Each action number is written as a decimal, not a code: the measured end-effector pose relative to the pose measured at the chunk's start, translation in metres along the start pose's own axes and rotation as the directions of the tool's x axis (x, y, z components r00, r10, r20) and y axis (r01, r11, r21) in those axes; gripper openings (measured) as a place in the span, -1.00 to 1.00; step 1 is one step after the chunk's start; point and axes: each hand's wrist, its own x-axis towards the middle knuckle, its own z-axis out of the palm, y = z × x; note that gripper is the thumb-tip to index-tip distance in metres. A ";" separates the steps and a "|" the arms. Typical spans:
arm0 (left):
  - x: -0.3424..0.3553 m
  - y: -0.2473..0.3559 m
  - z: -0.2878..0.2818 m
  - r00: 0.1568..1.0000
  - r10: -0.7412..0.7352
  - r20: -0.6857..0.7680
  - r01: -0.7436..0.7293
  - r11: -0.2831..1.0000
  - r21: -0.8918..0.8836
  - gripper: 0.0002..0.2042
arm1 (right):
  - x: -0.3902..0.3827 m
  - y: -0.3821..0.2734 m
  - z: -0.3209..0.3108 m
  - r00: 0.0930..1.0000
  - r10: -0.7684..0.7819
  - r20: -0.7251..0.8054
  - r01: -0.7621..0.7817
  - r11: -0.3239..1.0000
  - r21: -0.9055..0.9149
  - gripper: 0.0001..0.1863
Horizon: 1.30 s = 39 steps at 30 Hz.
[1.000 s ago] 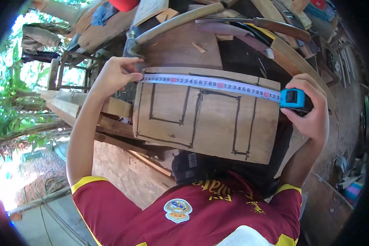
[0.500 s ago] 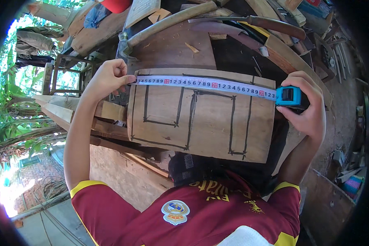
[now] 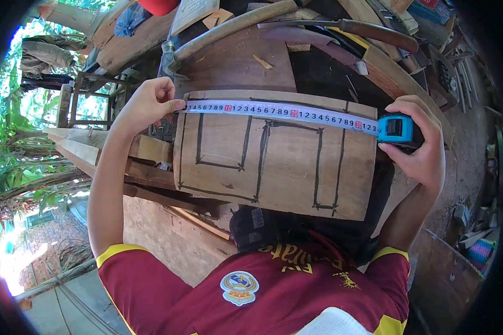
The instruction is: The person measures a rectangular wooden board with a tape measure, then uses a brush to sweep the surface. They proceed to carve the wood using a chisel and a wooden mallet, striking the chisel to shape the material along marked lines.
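A wooden board (image 3: 288, 162) marked with black lines forming rectangular shapes lies in front of me. Across its far part stretches the white blade of a tape measure (image 3: 395, 129), whose case is blue and black. My left hand (image 3: 153, 106) pinches the blade's end between thumb and finger at the board's far left corner. Around the case, just off the board's right edge, my right hand (image 3: 422, 142) is closed with thumb and fingers. The blade lies straight over the drawn lines, tilting slightly down toward the right.
Beyond the board lie a hammer (image 3: 207, 39) with a wooden handle and a long knife (image 3: 374, 34) with a brown handle. Wood offcuts (image 3: 193, 15) are scattered at the back, near a red container (image 3: 157, 5). Planks (image 3: 145, 173) jut out at the left.
The board and tape have shifted very slightly, with the right end a little further right. Both hands keep their hold on the tape measure.
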 end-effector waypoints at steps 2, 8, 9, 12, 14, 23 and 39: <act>0.000 0.001 0.001 1.000 -0.002 0.003 0.002 1.000 -0.012 -0.71 | 0.000 0.000 0.001 1.000 0.003 -0.003 -0.003 1.000 0.000 -0.47; 0.002 -0.002 0.001 1.000 0.000 0.008 0.000 1.000 -0.003 -0.73 | -0.001 0.000 0.001 1.000 0.010 -0.004 -0.010 1.000 0.001 -0.47; 0.002 -0.002 0.001 1.000 0.004 0.008 -0.004 1.000 -0.011 -0.73 | -0.001 0.000 0.001 1.000 0.010 -0.006 -0.010 1.000 -0.001 -0.47; 0.003 -0.004 0.001 1.000 0.014 0.011 -0.014 1.000 -0.028 -0.73 | -0.001 0.000 0.001 1.000 0.003 -0.006 -0.003 1.000 -0.008 -0.47; 0.004 -0.005 0.001 1.000 0.021 0.014 -0.020 0.999 -0.032 -0.73 | -0.001 0.000 0.000 1.000 -0.004 -0.008 0.004 1.000 -0.014 -0.47; 0.004 -0.004 0.001 1.000 0.015 0.011 -0.014 1.000 -0.020 -0.73 | -0.003 -0.001 0.001 1.000 -0.004 -0.017 0.003 0.999 -0.049 -0.45; 0.005 -0.009 -0.001 0.999 0.005 0.031 -0.005 1.000 -0.015 -0.73 | -0.008 -0.014 0.005 0.996 0.055 -0.067 -0.065 0.986 -0.156 -0.39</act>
